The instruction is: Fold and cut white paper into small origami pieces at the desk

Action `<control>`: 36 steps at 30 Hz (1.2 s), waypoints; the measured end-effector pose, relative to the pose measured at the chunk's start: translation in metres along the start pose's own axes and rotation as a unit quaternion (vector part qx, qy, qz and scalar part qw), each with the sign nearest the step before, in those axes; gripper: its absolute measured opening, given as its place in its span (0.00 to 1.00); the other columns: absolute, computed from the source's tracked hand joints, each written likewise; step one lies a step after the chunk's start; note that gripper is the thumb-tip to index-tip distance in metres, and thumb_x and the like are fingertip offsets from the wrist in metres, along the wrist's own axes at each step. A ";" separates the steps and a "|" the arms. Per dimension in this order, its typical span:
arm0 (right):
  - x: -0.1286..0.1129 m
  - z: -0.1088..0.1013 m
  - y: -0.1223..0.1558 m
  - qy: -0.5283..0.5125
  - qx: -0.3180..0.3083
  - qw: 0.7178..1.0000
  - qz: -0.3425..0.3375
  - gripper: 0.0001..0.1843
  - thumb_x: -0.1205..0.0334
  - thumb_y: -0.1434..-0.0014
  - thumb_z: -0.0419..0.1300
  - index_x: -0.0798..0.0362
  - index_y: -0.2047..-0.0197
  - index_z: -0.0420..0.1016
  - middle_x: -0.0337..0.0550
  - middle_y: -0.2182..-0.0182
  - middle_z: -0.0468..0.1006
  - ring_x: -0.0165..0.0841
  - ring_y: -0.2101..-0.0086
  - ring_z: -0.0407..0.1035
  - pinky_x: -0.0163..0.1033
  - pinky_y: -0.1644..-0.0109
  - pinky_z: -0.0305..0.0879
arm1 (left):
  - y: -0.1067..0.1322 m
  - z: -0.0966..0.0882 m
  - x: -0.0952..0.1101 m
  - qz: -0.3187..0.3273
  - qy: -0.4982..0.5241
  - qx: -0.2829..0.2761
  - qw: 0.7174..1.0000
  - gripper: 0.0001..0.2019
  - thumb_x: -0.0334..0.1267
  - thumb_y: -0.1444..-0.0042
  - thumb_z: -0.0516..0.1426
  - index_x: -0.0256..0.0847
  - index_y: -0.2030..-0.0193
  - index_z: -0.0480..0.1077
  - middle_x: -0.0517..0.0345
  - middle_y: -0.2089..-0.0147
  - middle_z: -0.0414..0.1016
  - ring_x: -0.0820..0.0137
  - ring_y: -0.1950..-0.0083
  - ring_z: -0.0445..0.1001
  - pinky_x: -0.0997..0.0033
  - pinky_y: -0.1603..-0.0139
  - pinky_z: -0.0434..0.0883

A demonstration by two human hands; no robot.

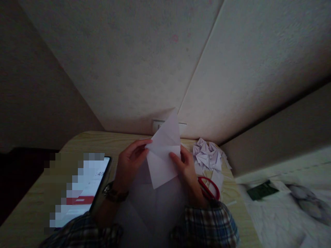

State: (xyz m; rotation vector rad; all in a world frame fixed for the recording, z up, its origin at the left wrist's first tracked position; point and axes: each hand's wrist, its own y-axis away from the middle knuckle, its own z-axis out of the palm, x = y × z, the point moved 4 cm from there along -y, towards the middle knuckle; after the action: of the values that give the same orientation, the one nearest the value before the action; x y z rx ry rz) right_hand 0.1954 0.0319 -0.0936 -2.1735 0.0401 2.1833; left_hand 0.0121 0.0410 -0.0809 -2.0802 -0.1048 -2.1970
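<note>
Between my two hands a creased sheet of white paper point(165, 162) is held up off the table, one pointed corner toward the wall. My left hand point(133, 160) pinches its left corner with thumb and fingers. On the other side, my right hand point(184, 163) grips the right edge, thumb on the front face and fingers behind. Below the hands lies a larger pale sheet point(155, 210), partly in shadow. Close to my right wrist rest scissors with red handles point(216, 191), their blades mostly hidden. A pile of folded white paper pieces point(207, 155) sits beyond them.
A phone point(90, 186) with a lit screen, partly pixelated, lies on the wooden table point(85, 144) at left. The wall point(134, 69) rises behind the table, with a socket plate point(183, 127). Beyond the right edge is a pale surface with a green packet point(262, 190).
</note>
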 end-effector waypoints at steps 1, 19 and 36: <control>0.000 0.000 0.000 0.001 0.000 1.000 -0.003 0.10 0.56 0.47 0.64 0.49 0.62 0.81 0.41 0.62 0.82 0.38 0.61 0.72 0.38 0.60 0.68 | 0.000 0.001 0.000 0.004 -0.004 -0.004 1.000 0.12 0.39 0.51 0.64 0.40 0.59 0.79 0.51 0.55 0.83 0.61 0.54 0.80 0.65 0.51 0.75; 0.003 0.006 0.004 -0.004 -0.025 1.000 0.018 0.12 0.51 0.46 0.65 0.51 0.70 0.80 0.39 0.70 0.80 0.35 0.69 0.70 0.37 0.67 0.65 | 0.000 -0.007 0.001 0.009 -0.086 0.076 0.993 0.09 0.45 0.50 0.62 0.43 0.71 0.78 0.57 0.68 0.81 0.60 0.63 0.77 0.67 0.62 0.72; 0.009 0.005 0.002 -0.057 0.006 0.998 0.003 0.08 0.55 0.48 0.68 0.50 0.67 0.82 0.39 0.68 0.81 0.35 0.68 0.71 0.36 0.68 0.64 | -0.002 -0.005 0.001 0.028 0.026 0.068 0.997 0.08 0.38 0.52 0.64 0.45 0.68 0.67 0.66 0.72 0.74 0.70 0.69 0.73 0.73 0.67 0.69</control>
State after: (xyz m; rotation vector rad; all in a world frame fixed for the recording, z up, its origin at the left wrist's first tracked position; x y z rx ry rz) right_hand 0.1901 0.0304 -0.1024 -2.0398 0.0541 2.3000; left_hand 0.0071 0.0424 -0.0801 -1.9298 -0.1827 -2.1450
